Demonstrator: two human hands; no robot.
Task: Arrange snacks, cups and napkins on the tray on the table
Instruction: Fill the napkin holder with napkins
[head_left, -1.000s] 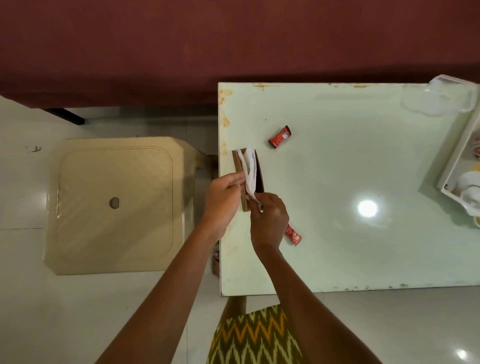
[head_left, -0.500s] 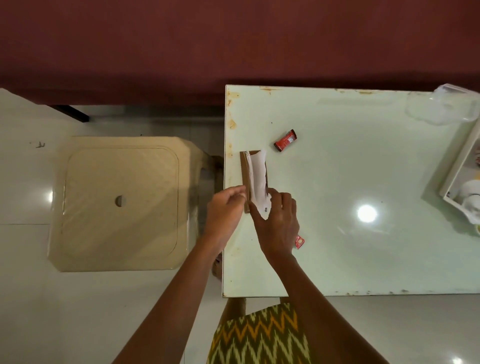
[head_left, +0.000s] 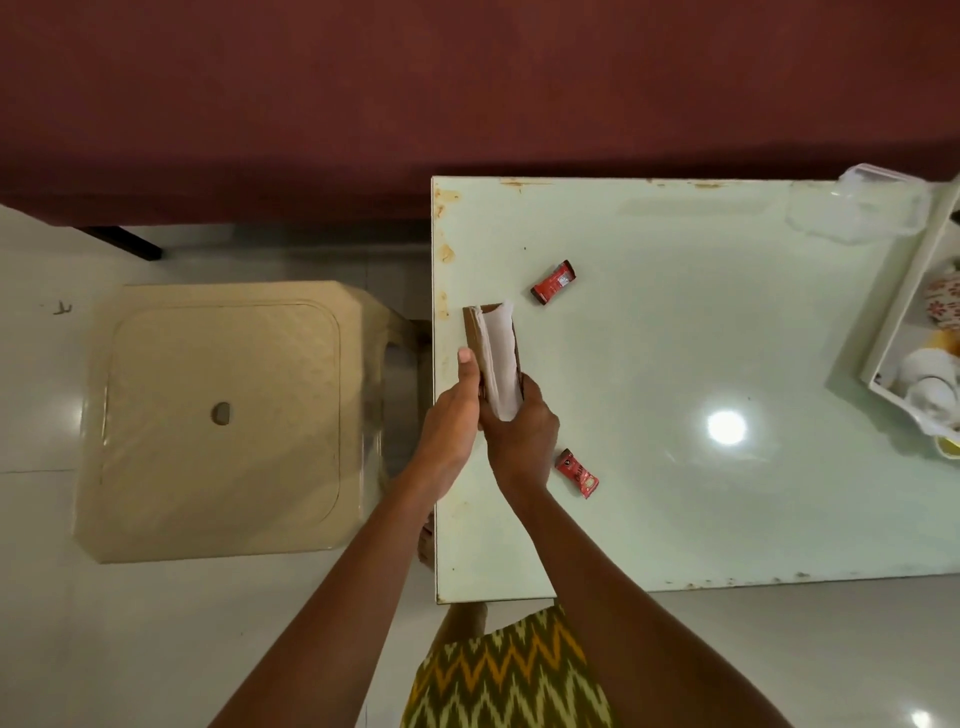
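Both hands meet at the near-left corner of the pale green glossy worktop (head_left: 727, 322), gripping a brown flat cardboard napkin holder (head_left: 475, 343) w/ a white folded paper napkin (head_left: 501, 364) lying along its top. Left hand (head_left: 449, 431) wraps the holder's left side, thumb stretched up along the brown edge; right hand (head_left: 522, 431) clasps the near end, fingers curled round the holder & over the napkin's lower end. Holder runs lengthwise away from the person, just inside the worktop's left edge; can't tell if it rests on the surface or is lifted a bit. Two small red foil-wrapped snack packets lie loose on the worktop: one (head_left: 554, 282) just beyond the holder's far end & to its right, the other (head_left: 577, 473) just right of the right wrist, both apart from the hands. White rectangular plastic tray (head_left: 904, 291) sits at the far right, partly cut off by the frame edge, w/ white cups (head_left: 930, 384) & a red-patterned item (head_left: 943, 306) inside. Clear plastic container (head_left: 857, 208) sits at the worktop's far right corner, touching the tray's end. Beige square plastic stool (head_left: 223, 415) stands on the white tiled floor (head_left: 104, 649) left of the worktop. Person's yellow & green zigzag-print garment (head_left: 509, 670) shows at the bottom.
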